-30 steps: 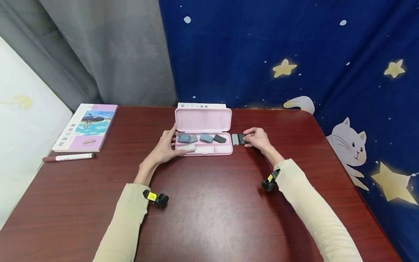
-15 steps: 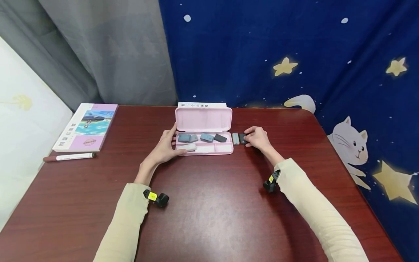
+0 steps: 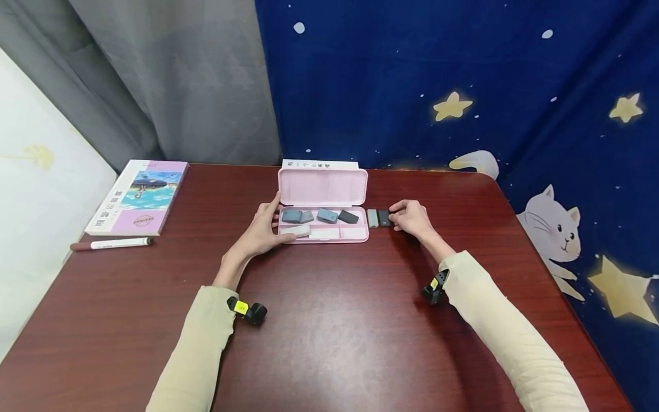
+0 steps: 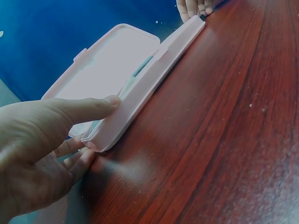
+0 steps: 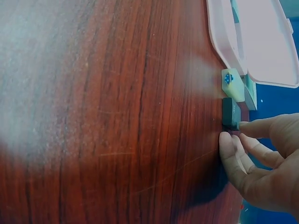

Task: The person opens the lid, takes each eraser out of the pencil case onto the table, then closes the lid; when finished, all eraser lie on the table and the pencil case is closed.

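An open pink pencil case (image 3: 323, 240) lies at the far middle of the table. My left hand (image 3: 259, 232) grips its left end, thumb at the front rim and fingers round the end, as the left wrist view shows. Inside are several grey-blue and dark eraser-like blocks (image 3: 327, 216) and a white block (image 3: 296, 231). Just right of the case stand a pale green block (image 3: 373, 218) and a dark block (image 3: 384, 218), side by side. My right hand (image 3: 411, 218) is at the dark block's right side, fingertips right at its edge, thumb apart from the index finger.
A white-and-purple book (image 3: 138, 197) lies at the far left with a marker (image 3: 111, 244) in front of it. Behind the case's lid shows a white strip with printed characters (image 3: 320, 165). Curtains (image 3: 360, 86) hang along the table's back edge.
My right fingers have slid slightly right, off the dark block to its right edge. My left hand keeps its hold on the pencil case. The head view has shifted a little.
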